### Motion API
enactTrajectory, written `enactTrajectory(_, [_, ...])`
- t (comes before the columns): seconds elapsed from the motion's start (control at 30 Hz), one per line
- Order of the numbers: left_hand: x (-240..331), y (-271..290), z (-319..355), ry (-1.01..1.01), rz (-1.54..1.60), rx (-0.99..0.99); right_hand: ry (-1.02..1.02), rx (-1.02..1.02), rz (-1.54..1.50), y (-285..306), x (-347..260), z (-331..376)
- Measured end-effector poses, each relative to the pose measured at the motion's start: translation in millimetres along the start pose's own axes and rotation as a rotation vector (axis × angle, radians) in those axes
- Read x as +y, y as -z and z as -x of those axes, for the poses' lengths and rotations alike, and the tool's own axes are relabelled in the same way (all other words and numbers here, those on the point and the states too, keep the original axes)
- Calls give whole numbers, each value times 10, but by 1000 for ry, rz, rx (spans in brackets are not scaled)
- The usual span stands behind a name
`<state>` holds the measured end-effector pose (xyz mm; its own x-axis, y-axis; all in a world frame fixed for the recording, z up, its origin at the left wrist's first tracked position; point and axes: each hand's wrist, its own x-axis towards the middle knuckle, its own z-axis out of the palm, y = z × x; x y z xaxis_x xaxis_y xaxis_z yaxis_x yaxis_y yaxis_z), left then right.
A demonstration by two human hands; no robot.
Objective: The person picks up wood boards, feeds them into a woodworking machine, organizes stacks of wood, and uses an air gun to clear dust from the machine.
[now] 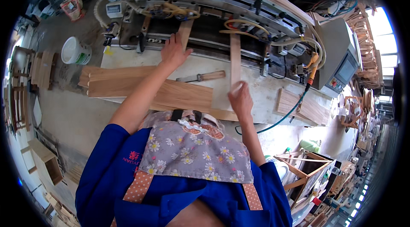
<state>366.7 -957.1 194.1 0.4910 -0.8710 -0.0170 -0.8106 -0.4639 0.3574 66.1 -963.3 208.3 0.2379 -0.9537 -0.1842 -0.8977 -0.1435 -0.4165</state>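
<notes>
A machine (205,41) with a long metal frame, hoses and clamps spans the far side of a white worktop (265,88). One narrow wooden strip (186,30) runs into it; my left hand (173,52) lies against that strip's near end, fingers stretched and thumb apart. A second, longer wooden strip (235,58) reaches from the machine toward me. My right hand (241,99), slightly blurred, closes around its near end. Between my arms lies a chisel-like tool (203,76) with a wooden handle. Wide wooden boards (179,94) are spread beneath my left forearm.
More boards (303,106) lie at the worktop's right. A teal hose (284,120) droops over the near edge there. A control box (339,64) with a screen stands at the right end. A white bucket (76,51) is on the floor to the left.
</notes>
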Motion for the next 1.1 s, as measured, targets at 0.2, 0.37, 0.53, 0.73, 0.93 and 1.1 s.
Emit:
enactTrajectory(0.2, [7, -179, -91, -34, -49, 4, 42, 628, 252, 772, 1243, -422])
enactTrajectory(0.37, [385, 464, 740, -92, 1, -337, -238, 732, 156, 1722, 2306, -1266])
enactTrajectory(0.53, [42, 301, 957, -207, 69, -97, -281, 119, -798, 1961, 2910, -1883])
enactTrajectory(0.73, [104, 224, 890, -322, 84, -140, -47, 294, -1187, 2654, 1977, -2159])
enactTrajectory(0.93, [488, -150, 486, -655, 65, -174, 340, 293, -1554, 3100, 564, -1724])
enactTrajectory(1.1, [700, -337, 203, -833, -75, -245, 537, -259, -1745, 2403, 952, -1371])
